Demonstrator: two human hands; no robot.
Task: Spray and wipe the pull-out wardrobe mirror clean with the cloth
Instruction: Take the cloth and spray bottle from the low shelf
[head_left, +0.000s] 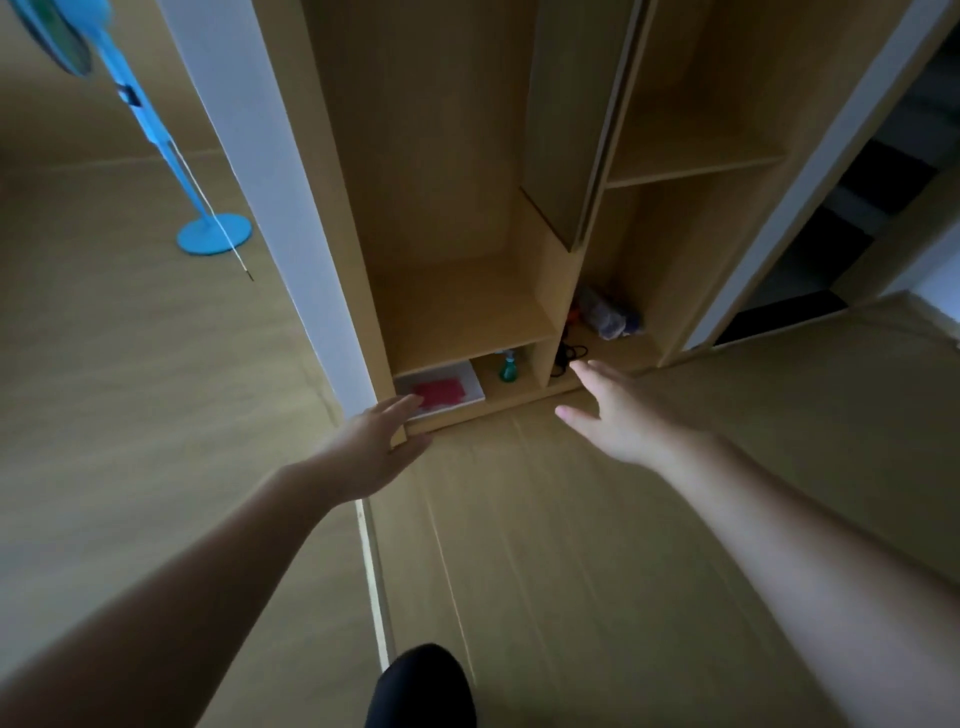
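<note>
Fetching stage, likely: left hand (374, 441) and right hand (608, 410) spread, empty; next grasp flat red cloth (439, 391) just beyond left fingertips, then green plastic spray bottle (508, 366).

Your cloth (439, 391) is red and lies flat on a white tray (470, 382) in the low left compartment of the wardrobe (457, 312). Your spray bottle (508, 368), green with a pale head, stands upright in that same compartment, just right of the tray. The mirror (610, 130) looks to be the thin panel seen edge-on between the two tall bays, though the blur shows you no glass.
</note>
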